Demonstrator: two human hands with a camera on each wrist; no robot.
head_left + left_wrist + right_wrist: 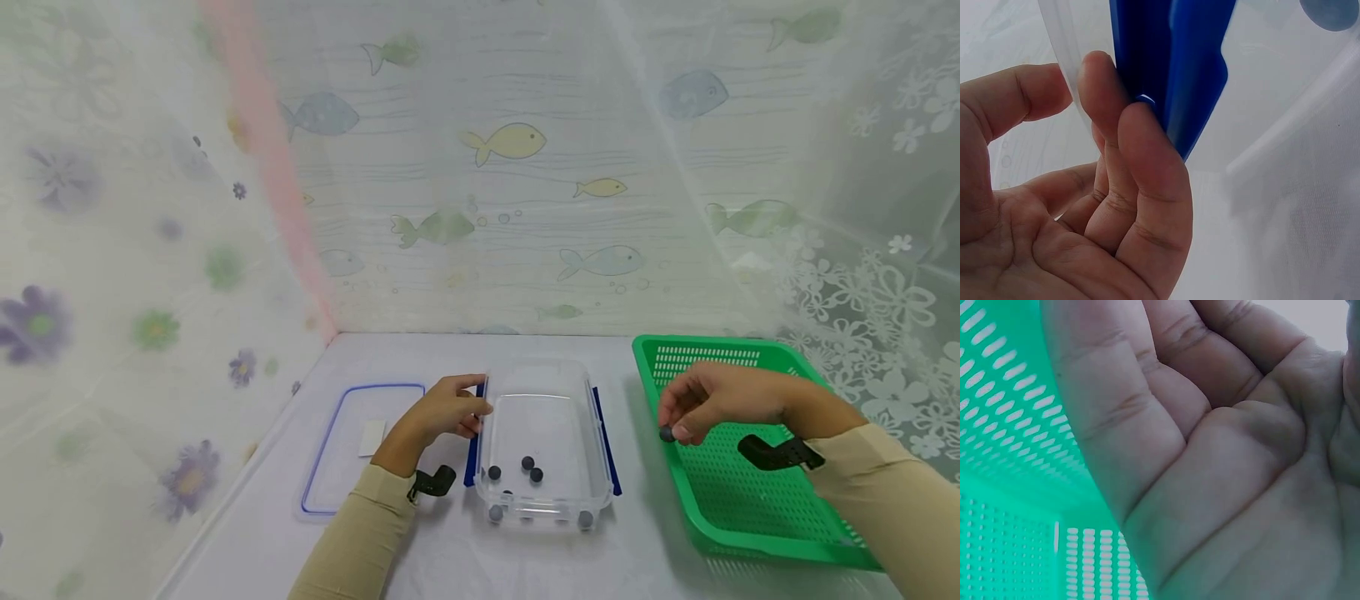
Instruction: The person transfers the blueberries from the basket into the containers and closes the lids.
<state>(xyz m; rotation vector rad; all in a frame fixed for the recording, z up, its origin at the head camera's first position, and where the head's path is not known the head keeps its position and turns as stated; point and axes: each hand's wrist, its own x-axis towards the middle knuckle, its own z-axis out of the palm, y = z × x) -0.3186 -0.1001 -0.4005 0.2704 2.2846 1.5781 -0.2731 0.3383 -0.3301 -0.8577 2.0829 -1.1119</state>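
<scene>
A clear plastic food container (551,433) stands mid-table with blue side latches folded down. My left hand (442,408) grips its left wall, thumb over the rim; in the left wrist view the fingertips touch the blue latch (1200,75). Several small dark balls (528,462) lie in the container near its front end. My right hand (716,396) pinches one more dark ball (666,434) between thumb and fingers, above the left rim of a green basket (693,517). The right wrist view shows curled fingers (1116,412) beside the basket's slotted wall; the ball is hidden there.
Left of the container, a clear lid (341,471) with a blue seal and a white label (372,437) lies flat, partly behind the left arm. A white cloth (442,558) covers the table. Patterned curtains (465,183) hang behind and at both sides.
</scene>
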